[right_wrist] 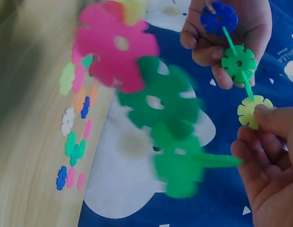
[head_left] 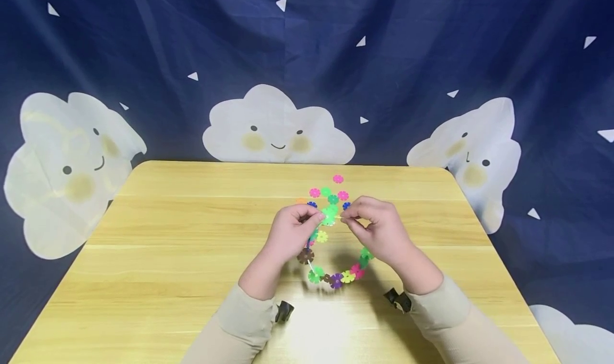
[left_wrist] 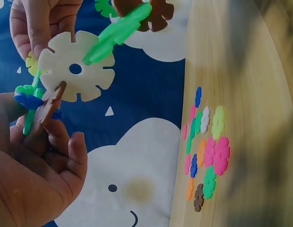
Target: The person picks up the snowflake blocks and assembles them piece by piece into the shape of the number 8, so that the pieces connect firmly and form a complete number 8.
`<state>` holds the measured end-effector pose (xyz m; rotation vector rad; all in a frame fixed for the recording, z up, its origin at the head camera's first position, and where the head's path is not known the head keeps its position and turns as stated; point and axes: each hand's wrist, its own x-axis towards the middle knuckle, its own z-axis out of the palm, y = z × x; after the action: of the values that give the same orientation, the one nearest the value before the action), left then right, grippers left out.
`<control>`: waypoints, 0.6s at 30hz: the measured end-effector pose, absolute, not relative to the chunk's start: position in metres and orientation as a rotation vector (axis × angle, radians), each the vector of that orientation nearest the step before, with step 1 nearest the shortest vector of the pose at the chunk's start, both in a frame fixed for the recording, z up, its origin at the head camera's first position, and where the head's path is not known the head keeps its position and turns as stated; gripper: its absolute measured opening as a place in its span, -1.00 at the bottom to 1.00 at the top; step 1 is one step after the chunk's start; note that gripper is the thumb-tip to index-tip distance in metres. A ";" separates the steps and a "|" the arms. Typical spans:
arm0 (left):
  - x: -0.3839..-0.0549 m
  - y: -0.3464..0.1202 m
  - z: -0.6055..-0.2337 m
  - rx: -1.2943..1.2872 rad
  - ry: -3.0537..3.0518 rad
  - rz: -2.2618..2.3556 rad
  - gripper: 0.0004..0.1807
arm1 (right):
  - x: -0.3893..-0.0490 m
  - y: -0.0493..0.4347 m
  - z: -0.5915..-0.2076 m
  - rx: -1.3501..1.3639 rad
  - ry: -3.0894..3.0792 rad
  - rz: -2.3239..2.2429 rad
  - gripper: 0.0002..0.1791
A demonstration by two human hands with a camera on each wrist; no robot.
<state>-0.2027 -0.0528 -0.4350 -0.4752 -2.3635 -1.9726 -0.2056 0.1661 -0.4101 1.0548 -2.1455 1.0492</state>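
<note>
A chain of colourful notched plastic snowflake discs (head_left: pixel 336 281) hangs in a loop below both hands, over the table. My left hand (head_left: pixel 290 233) pinches the chain near a blue disc (right_wrist: pixel 219 19) and a brown disc (left_wrist: pixel 48 109). Between the hands is a green disc (right_wrist: pixel 238 64), slotted to its neighbours by thin edge-on green discs. With thumb and fingers, my right hand (head_left: pixel 381 231) pinches a yellow disc (right_wrist: pixel 253 111) beside it. In the left wrist view a white disc (left_wrist: pixel 97 71) hangs close by. Pink (right_wrist: pixel 106 47) and green discs (right_wrist: pixel 177 165) blur near the right wrist camera.
Loose snowflake discs (left_wrist: pixel 217 153) in several colours lie on the wooden table (head_left: pixel 144 289), beyond the hands. Behind the table hangs a dark blue cloth (head_left: pixel 312 44) with white clouds. Black wrist mounts (head_left: pixel 284 312) sit at the sleeve cuffs.
</note>
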 end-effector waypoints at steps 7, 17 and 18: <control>-0.203 -0.047 -0.439 -0.465 -2.415 -1.965 -0.83 | -0.207 0.167 -0.418 1.088 -2.121 1.053 -0.70; -0.202 -0.051 -0.431 -0.593 -2.543 -1.891 -0.86 | -0.209 0.169 -0.417 1.169 -2.119 1.003 -0.66; -0.202 -0.053 -0.430 -0.586 -2.560 -1.879 -0.87 | -0.211 0.173 -0.417 1.137 -2.141 1.051 -0.68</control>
<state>-0.2018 -0.0525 -0.4300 -0.5857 -2.5597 -1.8788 -0.2113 0.1730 -0.4166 1.1369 -2.1413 1.0510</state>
